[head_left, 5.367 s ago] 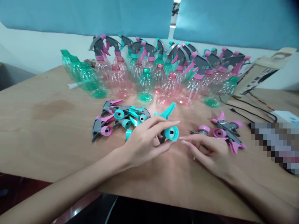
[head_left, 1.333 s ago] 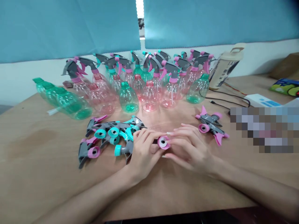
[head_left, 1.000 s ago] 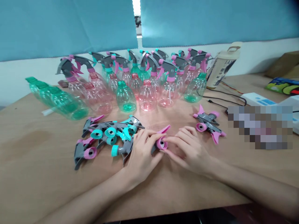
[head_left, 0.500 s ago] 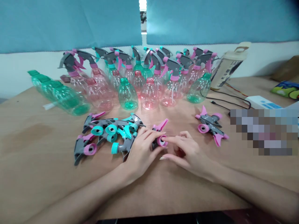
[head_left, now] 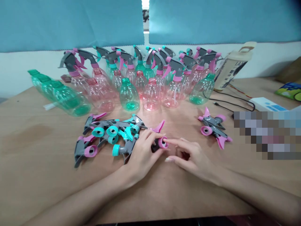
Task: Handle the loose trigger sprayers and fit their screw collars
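Note:
My left hand (head_left: 143,153) grips a grey and pink spray trigger head (head_left: 163,142) on the table, its pink collar facing me. The index fingertip of my right hand (head_left: 191,157) touches the collar's opening, where a small white part shows. The right thumb is held apart below, and the other right fingers are curled. Just left of my left hand lie several grey spray heads with teal collars (head_left: 112,131) and one with a pink collar (head_left: 90,151). To the right, pink-collared spray heads (head_left: 213,128) rest against each other.
Behind my hands stand several pink and green clear bottles, some open like the green bottle (head_left: 129,95), others topped with spray heads. A tall tumbler (head_left: 231,70) stands at the back right beside a black cable (head_left: 225,106) and a white box (head_left: 268,104). Part of the right side is blurred out.
The view has shifted slightly. My right thumb and curled fingers sit a little farther from the collar, while the index fingertip stays at its opening. My left hand keeps its hold.

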A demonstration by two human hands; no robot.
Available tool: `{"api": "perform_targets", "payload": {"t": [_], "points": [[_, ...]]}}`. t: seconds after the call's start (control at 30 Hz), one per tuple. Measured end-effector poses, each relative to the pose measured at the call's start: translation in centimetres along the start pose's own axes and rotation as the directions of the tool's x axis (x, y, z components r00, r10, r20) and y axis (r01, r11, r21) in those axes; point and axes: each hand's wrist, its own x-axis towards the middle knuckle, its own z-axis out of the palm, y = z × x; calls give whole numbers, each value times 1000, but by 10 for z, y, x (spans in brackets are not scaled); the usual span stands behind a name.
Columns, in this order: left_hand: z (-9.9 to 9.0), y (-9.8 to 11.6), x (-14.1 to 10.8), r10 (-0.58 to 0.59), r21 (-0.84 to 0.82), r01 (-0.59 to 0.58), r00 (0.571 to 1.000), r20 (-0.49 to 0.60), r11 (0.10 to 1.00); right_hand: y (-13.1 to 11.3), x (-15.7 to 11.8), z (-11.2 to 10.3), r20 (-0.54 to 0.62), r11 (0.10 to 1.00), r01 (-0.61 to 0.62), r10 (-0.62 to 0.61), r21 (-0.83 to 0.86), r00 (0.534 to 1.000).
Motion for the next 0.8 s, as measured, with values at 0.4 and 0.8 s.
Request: {"api": "perform_targets", "payload": {"t": [0.4,0.8], "points": [[-2,1,1,38,-99,-28,994,102,995,0,5,-7,21,997,38,-39,62,999],[-2,-1,0,32,-101,-20,993,115,995,7,4,-3,3,998,45,-44,-38,999]]}}
